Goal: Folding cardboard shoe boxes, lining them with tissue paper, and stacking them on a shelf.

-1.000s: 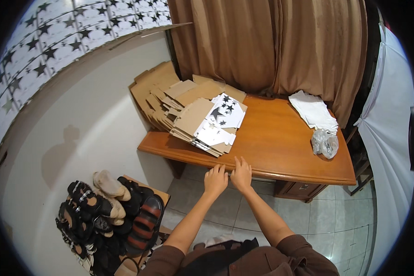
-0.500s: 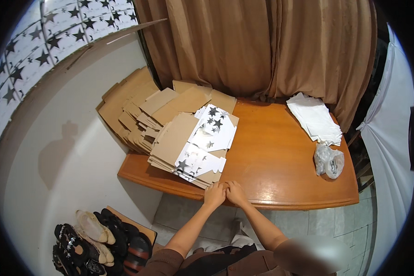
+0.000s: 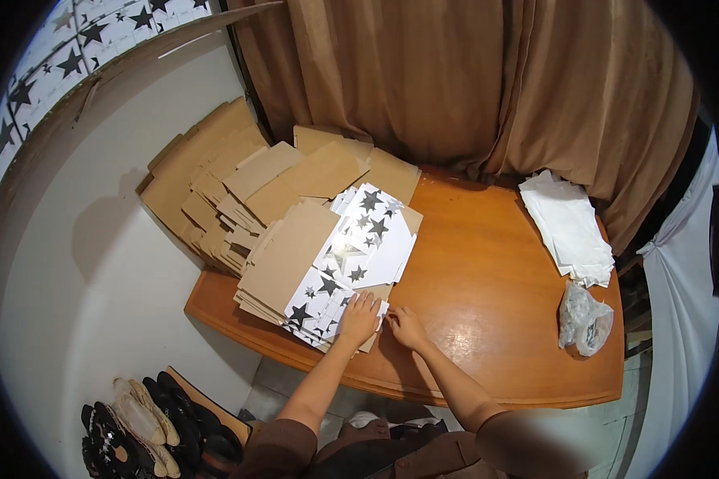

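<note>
A stack of flat cardboard sheets, white with black stars on top [image 3: 351,263], lies on the left half of a wooden table [image 3: 495,303]. My left hand [image 3: 359,317] rests flat, fingers spread, on the near corner of the star-printed sheets. My right hand [image 3: 405,326] sits beside it at the stack's edge, fingers curled against the corner of the sheets. Whether it pinches a sheet I cannot tell. More plain brown cardboard flats [image 3: 248,184] fan out behind toward the wall.
A pile of white folded sheets [image 3: 569,225] lies at the table's far right, a clear plastic bag [image 3: 583,319] nearer. Brown curtains [image 3: 471,80] hang behind. Several shoes [image 3: 148,427] stand on the floor at lower left beside a white wall.
Both hands moved from the table's front edge onto the near corner of the star-printed stack. The view came closer to the table.
</note>
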Demonstrator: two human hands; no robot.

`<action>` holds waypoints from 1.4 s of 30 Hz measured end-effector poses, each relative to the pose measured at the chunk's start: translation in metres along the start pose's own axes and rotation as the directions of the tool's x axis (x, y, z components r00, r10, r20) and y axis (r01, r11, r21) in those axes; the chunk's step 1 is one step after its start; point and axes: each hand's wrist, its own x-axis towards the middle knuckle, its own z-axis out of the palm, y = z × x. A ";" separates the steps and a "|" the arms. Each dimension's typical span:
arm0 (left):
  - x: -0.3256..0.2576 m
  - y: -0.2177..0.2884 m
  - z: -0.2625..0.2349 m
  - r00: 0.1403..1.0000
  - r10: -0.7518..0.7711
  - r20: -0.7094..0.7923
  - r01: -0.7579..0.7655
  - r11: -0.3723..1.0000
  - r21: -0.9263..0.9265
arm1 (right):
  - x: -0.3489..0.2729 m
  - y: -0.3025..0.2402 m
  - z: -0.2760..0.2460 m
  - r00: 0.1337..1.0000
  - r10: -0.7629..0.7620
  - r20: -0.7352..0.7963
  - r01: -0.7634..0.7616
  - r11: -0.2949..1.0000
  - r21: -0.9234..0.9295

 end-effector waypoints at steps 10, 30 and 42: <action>0.010 -0.030 0.007 0.954 0.299 -0.035 -0.297 0.954 0.047 | 0.000 0.006 0.017 0.996 -0.004 -0.085 0.003 1.000 -0.015; 0.078 0.130 -0.088 0.761 0.222 -0.609 -0.614 0.548 -0.568 | -0.002 0.053 -0.101 0.894 0.356 0.274 -0.445 0.623 0.644; 0.153 0.211 -0.056 0.978 0.155 0.140 0.070 0.392 -0.917 | -0.062 0.112 -0.245 0.928 0.259 -0.267 -0.180 0.941 0.286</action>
